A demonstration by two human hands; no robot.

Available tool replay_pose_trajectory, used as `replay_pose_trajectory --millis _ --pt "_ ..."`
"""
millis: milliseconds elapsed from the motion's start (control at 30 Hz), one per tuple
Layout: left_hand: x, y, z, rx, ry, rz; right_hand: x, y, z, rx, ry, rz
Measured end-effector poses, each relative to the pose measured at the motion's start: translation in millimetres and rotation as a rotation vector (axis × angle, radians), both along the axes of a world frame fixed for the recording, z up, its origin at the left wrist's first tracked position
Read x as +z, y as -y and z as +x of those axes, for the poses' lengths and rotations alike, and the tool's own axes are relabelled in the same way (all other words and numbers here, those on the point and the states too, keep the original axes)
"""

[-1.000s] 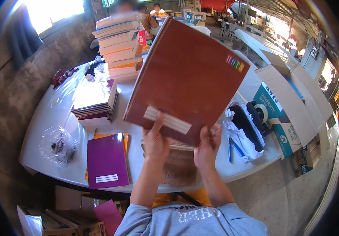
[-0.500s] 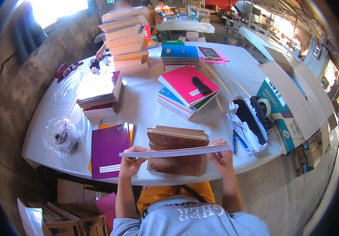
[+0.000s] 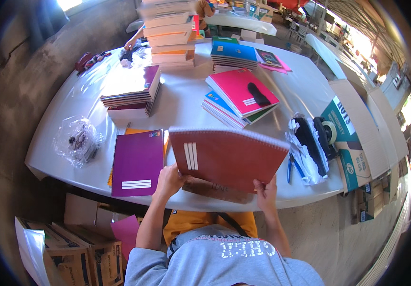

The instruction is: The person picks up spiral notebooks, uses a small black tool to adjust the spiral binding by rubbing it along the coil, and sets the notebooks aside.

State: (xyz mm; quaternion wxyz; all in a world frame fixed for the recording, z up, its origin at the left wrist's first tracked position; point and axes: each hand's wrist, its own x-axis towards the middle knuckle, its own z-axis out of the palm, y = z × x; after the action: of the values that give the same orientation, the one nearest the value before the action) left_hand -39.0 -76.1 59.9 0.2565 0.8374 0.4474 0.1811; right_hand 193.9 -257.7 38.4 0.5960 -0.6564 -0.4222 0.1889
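Fingers [image 3: 180,177] of the left hand [image 3: 168,182] are closed on the brown notebook [image 3: 231,157] at its seven o'clock corner, their tips partly hidden; the right hand [image 3: 266,191] pinches the edge at five o'clock, thumb against the cover; the notebook is held tilted at the table's [image 3: 181,107] near side, spiral edge at twelve o'clock; relative to it, a wooden block [image 3: 220,191] shows at six o'clock, partly covered; a purple notebook [image 3: 138,161] lies at nine, blue-handled pliers [image 3: 290,169] at three, and a pink notebook [image 3: 231,90] at twelve.
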Motion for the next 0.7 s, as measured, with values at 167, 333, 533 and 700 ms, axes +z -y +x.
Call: replay_pose_trajectory --millis 167,333,533,700 --pt "39 -33 6 -0.101 0.55 0.008 81 -37 6 -0.064 0.067 0.36" --pt "31 -72 33 -0.14 0.796 -0.057 129 -76 27 0.049 0.269 0.358" --pt "2 -72 40 -0.155 0.818 -0.19 141 -92 30 0.014 0.571 0.294" --pt "-17 -61 37 -0.124 1.084 -0.303 154 -100 21 0.148 0.541 0.135"
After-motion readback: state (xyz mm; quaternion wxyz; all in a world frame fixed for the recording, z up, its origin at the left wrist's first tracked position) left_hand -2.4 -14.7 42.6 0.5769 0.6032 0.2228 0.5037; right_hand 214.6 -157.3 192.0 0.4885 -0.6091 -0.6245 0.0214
